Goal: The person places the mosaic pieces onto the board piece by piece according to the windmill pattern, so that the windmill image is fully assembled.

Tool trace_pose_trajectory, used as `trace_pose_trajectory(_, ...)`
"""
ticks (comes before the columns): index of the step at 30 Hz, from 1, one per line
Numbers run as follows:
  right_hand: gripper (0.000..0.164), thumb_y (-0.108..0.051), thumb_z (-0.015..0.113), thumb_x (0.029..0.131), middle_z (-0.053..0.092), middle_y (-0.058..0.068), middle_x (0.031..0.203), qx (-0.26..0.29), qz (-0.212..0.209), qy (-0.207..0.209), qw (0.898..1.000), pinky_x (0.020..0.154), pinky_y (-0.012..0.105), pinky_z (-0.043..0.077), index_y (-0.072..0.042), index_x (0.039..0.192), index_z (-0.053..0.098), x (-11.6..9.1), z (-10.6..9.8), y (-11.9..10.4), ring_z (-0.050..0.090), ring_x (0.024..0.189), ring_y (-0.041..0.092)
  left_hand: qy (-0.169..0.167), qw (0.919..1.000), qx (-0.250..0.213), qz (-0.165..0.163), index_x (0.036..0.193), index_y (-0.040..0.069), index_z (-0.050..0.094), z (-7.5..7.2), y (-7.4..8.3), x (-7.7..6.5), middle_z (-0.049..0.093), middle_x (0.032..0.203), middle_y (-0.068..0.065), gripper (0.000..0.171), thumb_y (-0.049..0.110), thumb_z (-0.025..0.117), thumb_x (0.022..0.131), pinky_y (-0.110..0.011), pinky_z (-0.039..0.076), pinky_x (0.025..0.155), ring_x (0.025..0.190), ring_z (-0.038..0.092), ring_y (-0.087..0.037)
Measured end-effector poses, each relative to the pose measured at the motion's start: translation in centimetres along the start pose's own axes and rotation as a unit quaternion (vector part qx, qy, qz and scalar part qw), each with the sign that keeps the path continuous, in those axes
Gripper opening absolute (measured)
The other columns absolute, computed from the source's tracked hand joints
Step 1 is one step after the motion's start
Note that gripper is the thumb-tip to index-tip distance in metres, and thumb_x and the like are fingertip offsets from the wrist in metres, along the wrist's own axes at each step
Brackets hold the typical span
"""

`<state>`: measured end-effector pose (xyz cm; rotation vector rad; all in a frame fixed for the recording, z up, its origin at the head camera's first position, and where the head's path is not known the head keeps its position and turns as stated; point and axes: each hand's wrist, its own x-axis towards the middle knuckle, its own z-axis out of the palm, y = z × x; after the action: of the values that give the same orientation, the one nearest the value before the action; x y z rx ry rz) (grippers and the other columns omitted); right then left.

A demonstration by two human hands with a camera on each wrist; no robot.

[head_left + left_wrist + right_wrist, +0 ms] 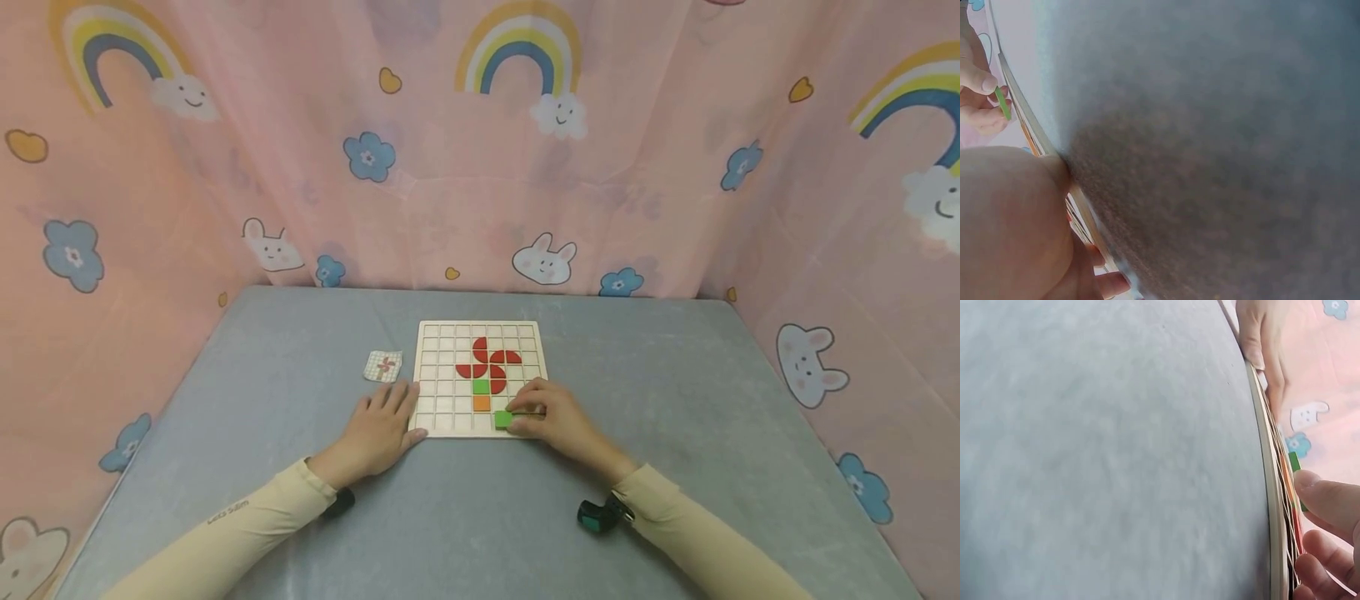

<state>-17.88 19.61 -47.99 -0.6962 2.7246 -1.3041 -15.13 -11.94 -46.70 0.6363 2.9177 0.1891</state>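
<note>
A square wooden grid board (444, 423) lies on the grey table. In its cells sit several red quarter-round pieces (481, 344) in a pinwheel shape, a green square tile (481, 387) below them and an orange square tile (482, 403) under that. My right hand (558, 421) pinches another green tile (503, 419) between thumb and fingers, over the lower part of the board; the right wrist view shows this held tile (1294, 462) edge-on. My left hand (378, 432) rests at the board's left edge, fingers straight, thumb at the near left corner.
A small card (383, 366) printed with a red pinwheel on a grid lies left of the board. The grey table (637, 358) reaches back to a pink curtain (420, 225) with rainbows, rabbits and flowers, which hangs on the left and right too.
</note>
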Motion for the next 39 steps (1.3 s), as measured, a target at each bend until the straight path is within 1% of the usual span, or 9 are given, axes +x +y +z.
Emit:
trace_pose_trajectory(4, 0.019, -0.014, 0.090, 0.086, 0.068, -0.002, 0.101, 0.006, -0.015, 0.000, 1.000, 0.077, 0.029, 0.048, -0.009, 0.104, 0.083, 0.2, 0.6, -0.4, 0.057, 0.089, 0.014, -0.001, 1.0000, 0.000, -0.001, 0.161, -0.008, 0.034, 0.0, 0.0, 0.0, 0.035, 0.165, -0.030, 0.072, 0.038, 0.055, 0.111, -0.068, 0.036, 0.113, 0.151, 0.034, -0.052)
trace_pose_trajectory(10, 0.020, -0.012, 0.091, 0.084, 0.068, -0.001, 0.099, 0.007, -0.037, 0.014, 0.999, 0.076, 0.029, 0.049, -0.008, 0.103, 0.083, 0.4, 1.3, -0.8, 0.060, 0.089, 0.014, -0.001, 1.0000, -0.004, -0.001, 0.161, -0.008, 0.034, -0.1, 0.0, 0.0, 0.035, 0.165, -0.030, 0.071, 0.038, 0.055, 0.111, -0.068, 0.036, 0.113, 0.151, 0.034, -0.052)
trace_pose_trajectory(16, 0.021, -0.012, 0.091, 0.084, 0.068, -0.003, 0.097, -0.007, -0.026, 0.012, 1.000, 0.081, 0.031, 0.049, -0.010, 0.104, 0.084, 0.8, 1.8, -1.1, 0.059, 0.091, 0.012, 0.001, 1.0000, -0.006, 0.000, 0.161, -0.009, 0.034, -0.1, 0.0, 0.0, 0.035, 0.165, -0.030, 0.071, 0.037, 0.055, 0.111, -0.068, 0.035, 0.113, 0.151, 0.034, -0.052)
trace_pose_trajectory(20, 0.021, -0.013, 0.091, 0.084, 0.068, -0.002, 0.096, -0.012, -0.021, 0.010, 1.000, 0.080, 0.032, 0.048, -0.009, 0.103, 0.084, 1.0, 2.1, -1.3, 0.056, 0.088, 0.014, -0.001, 1.0000, -0.007, -0.002, 0.161, -0.008, 0.033, -0.1, 0.0, 0.0, 0.035, 0.165, -0.030, 0.071, 0.037, 0.055, 0.111, -0.068, 0.034, 0.114, 0.152, 0.033, -0.052)
trace_pose_trajectory(24, 0.021, -0.013, 0.091, 0.083, 0.068, -0.001, 0.096, -0.023, -0.022, 0.008, 0.999, 0.079, 0.031, 0.047, -0.010, 0.103, 0.085, 1.1, 2.3, -1.3, 0.055, 0.088, 0.014, -0.006, 0.9999, -0.008, -0.003, 0.162, -0.008, 0.033, -0.2, 0.0, 0.0, 0.035, 0.166, -0.030, 0.071, 0.037, 0.055, 0.111, -0.068, 0.034, 0.115, 0.152, 0.033, -0.051)
trace_pose_trajectory(27, 0.021, -0.013, 0.092, 0.083, 0.069, -0.001, 0.097, -0.030, -0.026, 0.010, 0.999, 0.080, 0.031, 0.047, -0.010, 0.102, 0.085, 1.2, 2.4, -1.3, 0.056, 0.088, 0.014, -0.002, 1.0000, -0.007, -0.002, 0.161, -0.008, 0.033, -0.1, 0.0, 0.0, 0.035, 0.166, -0.030, 0.071, 0.037, 0.055, 0.111, -0.068, 0.034, 0.114, 0.152, 0.033, -0.052)
trace_pose_trajectory(32, 0.020, -0.012, 0.092, 0.083, 0.069, -0.001, 0.097, -0.031, -0.024, 0.013, 0.999, 0.081, 0.031, 0.048, -0.009, 0.102, 0.085, 1.3, 2.4, -1.4, 0.058, 0.090, 0.015, 0.005, 1.0000, -0.005, 0.002, 0.161, -0.008, 0.033, 0.0, -0.2, 0.2, 0.036, 0.165, -0.030, 0.071, 0.037, 0.055, 0.111, -0.068, 0.034, 0.114, 0.151, 0.034, -0.052)
trace_pose_trajectory(39, 0.021, -0.013, 0.092, 0.083, 0.069, -0.001, 0.096, -0.025, -0.016, 0.011, 0.999, 0.080, 0.032, 0.048, -0.010, 0.103, 0.085, 1.3, 2.4, -1.4, 0.057, 0.090, 0.015, -0.002, 1.0000, -0.002, 0.002, 0.162, -0.008, 0.032, 0.1, -0.1, 0.1, 0.034, 0.166, -0.030, 0.072, 0.038, 0.054, 0.111, -0.068, 0.034, 0.114, 0.152, 0.033, -0.052)
